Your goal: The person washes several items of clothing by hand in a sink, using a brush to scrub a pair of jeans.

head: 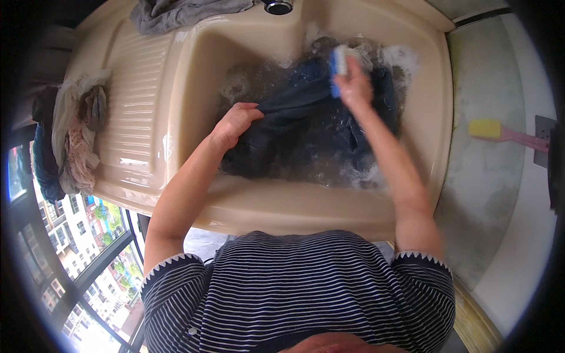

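A dark blue garment [287,132] lies partly under soapy, murky water in a beige laundry sink [282,198]. Its upper left edge is pinched and pulled taut between the thumb and fingers of my left hand [238,123]. My right hand [355,88], slightly blurred, grips a scrubbing brush [339,66] with a white back and blue bristles, over the upper right part of the cloth. Whether the bristles touch the cloth is hard to tell. Foam floats around the garment, thickest at the upper right.
A faucet [278,6] juts over the sink's back edge. Left of the basin is a ribbed washboard [137,101], with a grey cloth [176,15] behind it and several bunched garments [75,137] on its left edge. A yellow and pink brush [485,129] is by the right wall.
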Tool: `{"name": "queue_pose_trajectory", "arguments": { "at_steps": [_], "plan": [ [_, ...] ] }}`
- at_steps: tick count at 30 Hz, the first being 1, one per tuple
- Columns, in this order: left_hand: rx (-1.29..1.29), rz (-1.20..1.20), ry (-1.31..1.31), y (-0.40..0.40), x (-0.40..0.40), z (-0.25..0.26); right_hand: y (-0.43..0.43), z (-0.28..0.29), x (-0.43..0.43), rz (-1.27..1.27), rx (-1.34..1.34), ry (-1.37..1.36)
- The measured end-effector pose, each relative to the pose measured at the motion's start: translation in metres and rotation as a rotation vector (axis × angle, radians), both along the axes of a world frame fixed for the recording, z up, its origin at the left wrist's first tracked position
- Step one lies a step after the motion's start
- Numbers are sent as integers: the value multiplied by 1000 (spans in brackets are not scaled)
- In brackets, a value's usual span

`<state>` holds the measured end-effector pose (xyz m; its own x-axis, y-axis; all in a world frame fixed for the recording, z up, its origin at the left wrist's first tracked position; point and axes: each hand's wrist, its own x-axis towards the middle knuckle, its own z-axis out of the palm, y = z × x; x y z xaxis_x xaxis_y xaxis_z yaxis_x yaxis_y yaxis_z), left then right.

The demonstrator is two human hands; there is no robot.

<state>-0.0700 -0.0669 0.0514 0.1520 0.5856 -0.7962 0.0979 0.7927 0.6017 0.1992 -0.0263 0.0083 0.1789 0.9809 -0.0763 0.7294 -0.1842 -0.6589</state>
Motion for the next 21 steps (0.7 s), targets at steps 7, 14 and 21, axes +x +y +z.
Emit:
{"name": "queue_pose_trajectory", "arguments": {
  "at_steps": [7, 14, 21],
  "plan": [
    [237, -121, 315, -16, -2, 56, -54, -19, -44, 440, -197, -176],
    [403, -63, -5, -13, -50, 87, -13, 13, 121, 70, -134, -636],
    [483, 20, -54, -22, -46, 100, -33, -5, 94, 47, -214, 39]
  ]
}}
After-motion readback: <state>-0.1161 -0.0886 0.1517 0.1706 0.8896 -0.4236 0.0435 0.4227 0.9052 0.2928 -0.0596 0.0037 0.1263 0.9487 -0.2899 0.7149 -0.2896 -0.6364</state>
